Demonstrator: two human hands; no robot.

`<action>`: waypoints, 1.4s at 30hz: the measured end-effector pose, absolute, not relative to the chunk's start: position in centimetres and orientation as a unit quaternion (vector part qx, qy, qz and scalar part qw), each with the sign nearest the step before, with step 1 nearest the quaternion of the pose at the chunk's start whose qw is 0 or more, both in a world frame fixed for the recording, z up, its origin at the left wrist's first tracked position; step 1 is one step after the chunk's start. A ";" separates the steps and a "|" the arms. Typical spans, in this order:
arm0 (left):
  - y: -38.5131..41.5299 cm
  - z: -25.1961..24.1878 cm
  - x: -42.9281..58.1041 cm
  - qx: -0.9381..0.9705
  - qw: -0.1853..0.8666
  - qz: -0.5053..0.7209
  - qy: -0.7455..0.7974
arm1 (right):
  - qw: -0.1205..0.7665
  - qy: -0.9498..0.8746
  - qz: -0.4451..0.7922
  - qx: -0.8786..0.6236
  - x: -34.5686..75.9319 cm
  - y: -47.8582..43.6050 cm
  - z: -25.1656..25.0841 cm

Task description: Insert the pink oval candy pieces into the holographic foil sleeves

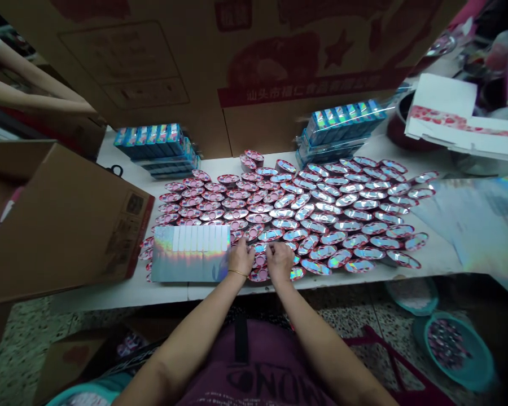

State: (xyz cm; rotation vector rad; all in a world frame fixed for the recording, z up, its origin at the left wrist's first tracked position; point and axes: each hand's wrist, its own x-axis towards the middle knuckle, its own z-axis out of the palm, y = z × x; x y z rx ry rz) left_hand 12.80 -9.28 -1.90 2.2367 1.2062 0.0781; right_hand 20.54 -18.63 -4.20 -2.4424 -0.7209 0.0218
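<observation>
My left hand [241, 258], with a thin bracelet at its wrist, has its fingers drawn together among the oval containers, beside the right edge of a shiny holographic sheet [190, 269]. My right hand [280, 260] is just across from it, fingers curled in. Between both hands stands an oval container [260, 248] with a shiny top; whatever the fingertips hold is too small to make out. Many red-rimmed oval containers stand packed on the table. Those on the left show a pink round spot [213, 215]; those on the right have silvery tops [359, 215].
A large cardboard carton [152, 67] rises behind the table, with stacks of blue boxes [152, 141] [341, 132] before it. An open carton [76, 225] stands left, holographic sheets [482, 220] lie right. Teal tubs [482, 361] are on the floor. Another person's arms [34, 93] reach in.
</observation>
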 end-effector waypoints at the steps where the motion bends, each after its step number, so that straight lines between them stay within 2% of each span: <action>1: -9.4 -1.7 12.8 0.847 0.285 0.022 0.449 | 0.287 -0.268 0.013 -0.920 20.7 -18.7 -4.1; 4: -10.0 -0.8 12.6 0.859 0.271 0.024 0.433 | 0.287 -0.270 0.035 -0.918 21.3 -18.8 -3.7; 7: -9.6 0.6 11.6 0.853 0.310 0.089 0.411 | 0.294 -0.344 0.043 -0.891 22.2 -19.0 -3.4; 10: -6.2 2.3 8.8 0.823 0.321 0.190 0.429 | 0.226 -0.470 0.048 -0.852 23.5 -19.6 -3.2; 13: 0.1 3.0 4.2 0.799 0.216 0.253 0.501 | 0.167 -0.565 0.061 -0.806 24.6 -20.2 -3.0; 15: 4.6 2.6 0.9 0.778 0.162 0.218 0.566 | 0.195 -0.578 0.058 -0.790 24.7 -19.5 -2.6; 16: 6.5 2.2 -0.6 0.768 0.169 0.189 0.588 | 0.228 -0.574 0.054 -0.785 24.3 -18.7 -2.3; 19: 10.5 0.5 -3.6 0.742 0.260 0.145 0.601 | 0.339 -0.577 0.058 -0.741 21.2 -13.6 -0.8; 21: 11.7 -0.7 -4.3 0.711 0.329 0.168 0.599 | 0.371 -0.605 0.068 -0.701 18.0 -8.9 0.4; 25: 11.4 -1.3 -4.3 0.569 0.498 0.255 0.603 | 0.296 -0.645 0.055 -0.703 12.0 -0.5 1.4; 29: 9.9 -0.1 -4.1 0.469 0.644 0.282 0.535 | 0.227 -0.678 0.047 -0.697 9.3 2.5 0.3; 35: 8.9 0.9 -3.7 0.445 0.668 0.303 0.514 | 0.265 -0.662 0.023 -0.701 8.6 0.9 -0.8; 42: 8.4 1.8 -2.9 0.446 0.708 0.264 0.480 | 0.300 -0.604 0.033 -0.738 9.2 -0.3 0.8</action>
